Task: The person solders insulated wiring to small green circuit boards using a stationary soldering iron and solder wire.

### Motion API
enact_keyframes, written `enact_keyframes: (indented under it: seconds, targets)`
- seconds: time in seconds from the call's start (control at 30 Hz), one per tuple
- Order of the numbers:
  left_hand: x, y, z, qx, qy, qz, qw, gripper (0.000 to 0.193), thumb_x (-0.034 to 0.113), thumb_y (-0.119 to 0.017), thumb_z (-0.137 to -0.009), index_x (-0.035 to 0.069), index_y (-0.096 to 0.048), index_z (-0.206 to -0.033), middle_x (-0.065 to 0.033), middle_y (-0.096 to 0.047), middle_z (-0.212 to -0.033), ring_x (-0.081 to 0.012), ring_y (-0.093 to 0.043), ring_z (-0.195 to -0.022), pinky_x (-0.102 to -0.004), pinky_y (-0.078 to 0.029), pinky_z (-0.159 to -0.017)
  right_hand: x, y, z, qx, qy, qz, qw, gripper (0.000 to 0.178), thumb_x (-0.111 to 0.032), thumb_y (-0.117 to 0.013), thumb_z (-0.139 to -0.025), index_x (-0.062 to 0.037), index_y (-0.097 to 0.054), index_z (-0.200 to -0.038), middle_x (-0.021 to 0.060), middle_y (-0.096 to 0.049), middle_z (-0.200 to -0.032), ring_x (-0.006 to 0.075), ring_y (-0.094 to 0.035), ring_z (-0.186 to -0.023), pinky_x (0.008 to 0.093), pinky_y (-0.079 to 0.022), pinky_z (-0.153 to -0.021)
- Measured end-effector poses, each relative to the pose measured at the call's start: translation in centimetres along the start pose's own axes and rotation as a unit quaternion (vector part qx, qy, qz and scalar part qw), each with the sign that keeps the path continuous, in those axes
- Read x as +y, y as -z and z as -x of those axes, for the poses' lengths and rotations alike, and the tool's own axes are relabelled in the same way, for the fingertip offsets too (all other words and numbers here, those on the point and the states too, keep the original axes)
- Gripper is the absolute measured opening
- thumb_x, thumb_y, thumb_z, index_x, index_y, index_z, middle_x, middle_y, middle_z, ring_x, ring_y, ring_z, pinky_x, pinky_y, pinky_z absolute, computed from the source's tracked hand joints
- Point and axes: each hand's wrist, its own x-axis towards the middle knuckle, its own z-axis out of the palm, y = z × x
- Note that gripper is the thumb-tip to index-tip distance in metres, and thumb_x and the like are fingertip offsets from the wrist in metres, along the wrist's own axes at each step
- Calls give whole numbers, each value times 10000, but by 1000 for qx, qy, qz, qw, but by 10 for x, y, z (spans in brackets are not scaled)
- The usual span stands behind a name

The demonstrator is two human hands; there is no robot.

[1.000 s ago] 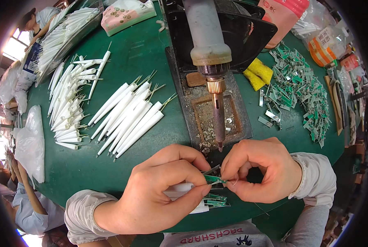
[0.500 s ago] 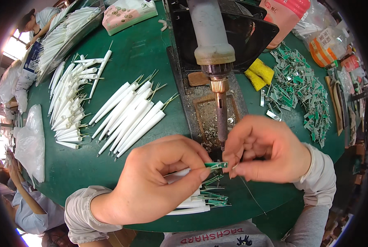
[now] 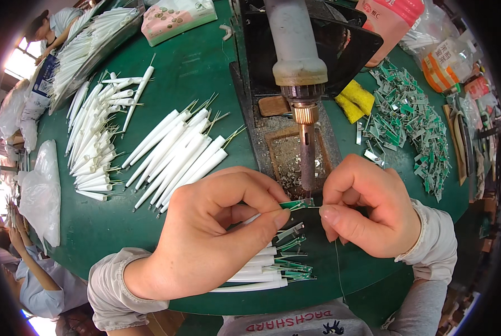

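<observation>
My left hand (image 3: 205, 238) pinches a small green circuit board (image 3: 296, 205) between thumb and fingertips; part of a white tapered tube shows behind the fingers. The tip of an upright soldering iron (image 3: 301, 73) is at the board's right end; whether they touch I cannot tell. My right hand (image 3: 371, 210) is closed on a thin solder wire (image 3: 339, 269), whose short end points left at the board while the rest hangs down. Beneath my left hand lie several white tubes (image 3: 259, 277) with green boards at their right ends.
Finished-looking rows of white tubes with wire ends (image 3: 175, 148) lie left of the iron's dark stand (image 3: 250, 129). Loose green boards (image 3: 410, 123) are heaped right, beside a yellow sponge (image 3: 354, 101). A tissue pack (image 3: 177, 19) lies far left. Other people sit at the left.
Both hands have moved slightly up, bringing the board close under the iron's tip. My right hand has shifted a little right, and the wire between it and the board now shows.
</observation>
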Motion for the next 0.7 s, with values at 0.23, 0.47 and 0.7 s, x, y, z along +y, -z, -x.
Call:
enact_keyframes:
  seconds: [0.23,0.47,0.7]
  targets:
    - [-1,-2,-2,1,-33,10,999,61,-75,-655,-817,-43,-613,-846,-122,-587,-1024,-69,-562,-771,-194,-448,-661,8,-16,-2,116,90,37,989,119,-25,-640,-826,-33,-520,-827,2,-533,-580,70,-519,-450,219,-373,-419]
    - [-1,-1,-2,-1,-48,16,999,68,-80,-658,-808,-40,-613,-841,-127,-592,-1017,-66,-560,-754,-193,-447,-654,13,-19,-3,147,140,75,976,131,-13,-654,-813,-40,-526,-824,-9,-511,-586,63,-494,-442,219,-357,-407]
    - [2,1,-3,4,-15,37,999,70,-77,-661,-807,-42,-610,-838,-135,-594,-1011,-95,-588,-777,-207,-470,-683,15,-18,-2,132,135,57,980,131,-10,-651,-817,-40,-526,-840,-14,-514,-606,47,-475,-443,208,-336,-405]
